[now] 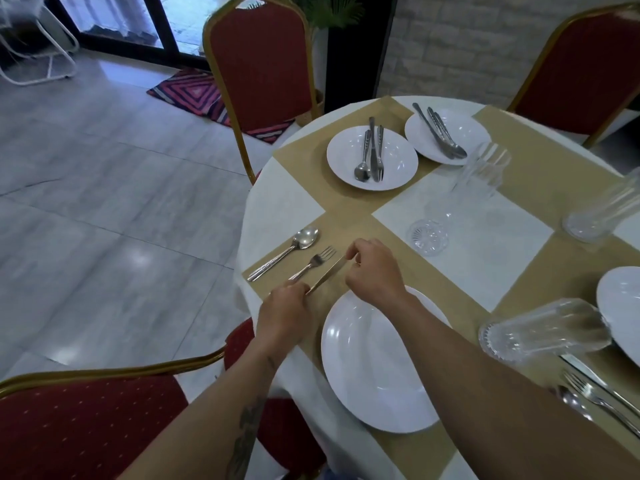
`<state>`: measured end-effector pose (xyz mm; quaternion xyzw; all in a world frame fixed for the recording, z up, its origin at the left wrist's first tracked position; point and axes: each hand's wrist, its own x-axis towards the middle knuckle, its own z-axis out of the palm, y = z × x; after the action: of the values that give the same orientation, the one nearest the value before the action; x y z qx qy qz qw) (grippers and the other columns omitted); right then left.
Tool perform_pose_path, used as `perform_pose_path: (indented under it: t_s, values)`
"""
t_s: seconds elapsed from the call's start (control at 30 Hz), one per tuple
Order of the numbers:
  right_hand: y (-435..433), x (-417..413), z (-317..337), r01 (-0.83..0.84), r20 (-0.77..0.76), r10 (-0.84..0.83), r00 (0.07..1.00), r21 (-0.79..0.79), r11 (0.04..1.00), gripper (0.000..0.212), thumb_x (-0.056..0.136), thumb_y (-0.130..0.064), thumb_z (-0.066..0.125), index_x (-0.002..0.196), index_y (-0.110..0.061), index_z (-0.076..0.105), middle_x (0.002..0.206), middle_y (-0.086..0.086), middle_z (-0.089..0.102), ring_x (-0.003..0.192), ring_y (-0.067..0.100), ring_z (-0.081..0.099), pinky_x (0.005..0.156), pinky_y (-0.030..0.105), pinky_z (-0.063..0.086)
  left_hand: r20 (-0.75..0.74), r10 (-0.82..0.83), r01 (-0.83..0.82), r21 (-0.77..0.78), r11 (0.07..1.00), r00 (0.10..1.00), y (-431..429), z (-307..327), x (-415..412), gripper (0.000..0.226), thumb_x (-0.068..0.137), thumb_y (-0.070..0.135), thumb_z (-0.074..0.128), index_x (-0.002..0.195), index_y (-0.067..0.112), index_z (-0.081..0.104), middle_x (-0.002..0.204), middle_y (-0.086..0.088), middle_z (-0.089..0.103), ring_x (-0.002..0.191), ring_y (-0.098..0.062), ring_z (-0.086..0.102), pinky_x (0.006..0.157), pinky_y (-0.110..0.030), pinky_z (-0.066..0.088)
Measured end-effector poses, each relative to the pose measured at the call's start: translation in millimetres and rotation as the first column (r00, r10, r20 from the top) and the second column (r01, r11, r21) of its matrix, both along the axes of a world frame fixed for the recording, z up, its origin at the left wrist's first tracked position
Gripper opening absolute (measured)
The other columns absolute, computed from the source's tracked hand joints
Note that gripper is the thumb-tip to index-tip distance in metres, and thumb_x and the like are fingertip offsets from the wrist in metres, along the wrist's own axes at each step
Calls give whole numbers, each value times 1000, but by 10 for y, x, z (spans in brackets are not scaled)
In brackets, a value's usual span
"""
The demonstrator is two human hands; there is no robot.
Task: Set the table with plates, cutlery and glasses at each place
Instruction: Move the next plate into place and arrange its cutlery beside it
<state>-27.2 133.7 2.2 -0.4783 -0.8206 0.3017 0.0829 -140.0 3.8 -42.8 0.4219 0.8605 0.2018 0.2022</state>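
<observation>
On the round table's tan runner [349, 223], a knife [327, 273] lies between my two hands. My left hand [282, 315] grips its handle end, and my right hand [375, 268] pinches its tip. To the left of the knife lie a fork [313, 263] and a spoon [294, 245]. An empty white plate [374, 362] sits just right of the knife, partly under my right forearm. Two far plates [398, 157] [464, 128] each carry a stack of cutlery. A stemmed glass [450, 206] stands mid-table.
Glasses [543, 329] [602, 209] stand at the right, beside another plate [620, 306] with cutlery [595, 389] laid next to it. Red chairs with gold frames stand at the near left [86, 417], far left [256, 60] and far right [571, 64]. The table edge runs close to the spoon.
</observation>
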Motion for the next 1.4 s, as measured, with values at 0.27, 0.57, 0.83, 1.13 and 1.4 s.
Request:
perform_pose_path:
  t_s: [0.27, 0.57, 0.83, 1.13, 1.4]
  values:
    - [-168, -176, -168, -291, 176, 272, 946, 90, 952, 31, 79, -11, 56, 107, -19, 66, 112, 1, 58, 106, 25, 52, 84, 33, 43, 46, 35, -35, -3, 999, 998, 80, -61, -46, 31, 91, 16, 46, 102, 23, 74, 96, 4, 54, 86, -23, 58, 72, -31, 44]
    - [-229, -304, -319, -481, 297, 423, 856, 157, 862, 19, 81, -12, 59, 100, -14, 60, 119, 6, 55, 109, 28, 50, 78, 30, 32, -44, 89, -86, 78, 993, 995, 91, -55, -133, 24, 90, 14, 52, 102, 20, 71, 101, 3, 63, 89, -20, 59, 71, -33, 47]
    - [-293, -392, -385, -526, 348, 442, 827, 199, 827, 24, 77, -13, 66, 100, -17, 60, 114, 7, 54, 104, 29, 53, 71, 31, 31, -2, 114, -113, 101, 988, 993, -142, -159, -498, 27, 84, 4, 57, 97, 20, 74, 104, 2, 62, 97, -19, 60, 80, -31, 52]
    - [-333, -420, -422, -459, 318, 390, 864, 182, 870, 25, 79, -13, 65, 102, -18, 62, 131, 8, 52, 116, 30, 50, 81, 36, 46, -17, 113, -111, 84, 990, 993, -79, -147, -554, 30, 81, 3, 58, 95, 22, 75, 93, 5, 60, 91, -20, 61, 78, -34, 52]
    - [-354, -456, -429, -425, 336, 354, 873, 168, 889, 28, 80, -11, 62, 107, -17, 61, 127, 8, 50, 114, 30, 49, 82, 36, 45, -15, 113, -112, 74, 991, 993, -68, -178, -567, 29, 82, 5, 58, 99, 23, 74, 96, 5, 59, 92, -18, 61, 76, -29, 49]
